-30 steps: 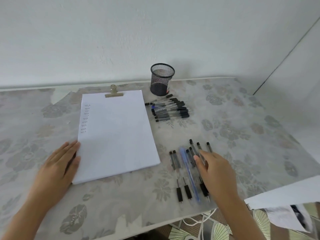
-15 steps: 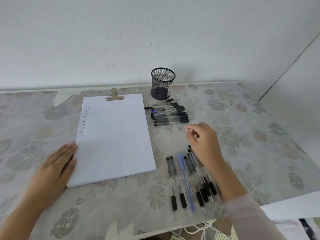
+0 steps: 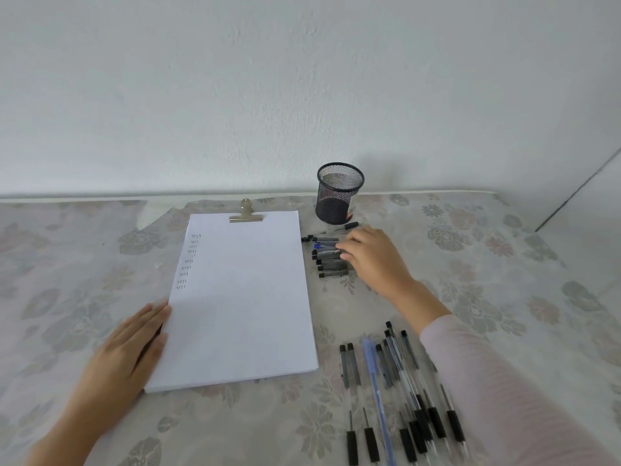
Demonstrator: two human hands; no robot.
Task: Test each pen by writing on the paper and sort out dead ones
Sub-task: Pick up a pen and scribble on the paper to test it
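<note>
A white paper pad point(image 3: 242, 297) under a brass clip point(image 3: 246, 215) lies in the middle, with a column of small written marks point(image 3: 190, 260) down its left side. My left hand point(image 3: 131, 344) lies flat on the pad's lower left edge. A pile of black pens point(image 3: 327, 255) lies right of the pad's top. My right hand point(image 3: 369, 253) rests over that pile with fingertips on the pens; whether it grips one is hidden. A second row of pens point(image 3: 400, 395), one of them blue, lies near the front edge.
A black mesh pen cup point(image 3: 339, 193) stands behind the pile, against the wall. A floral cloth point(image 3: 504, 280) covers the table. The wall runs close behind, and a corner lies at the far right.
My right hand has left the near row of pens and travelled up to the far pile beside the cup. The left hand has stayed on the pad.
</note>
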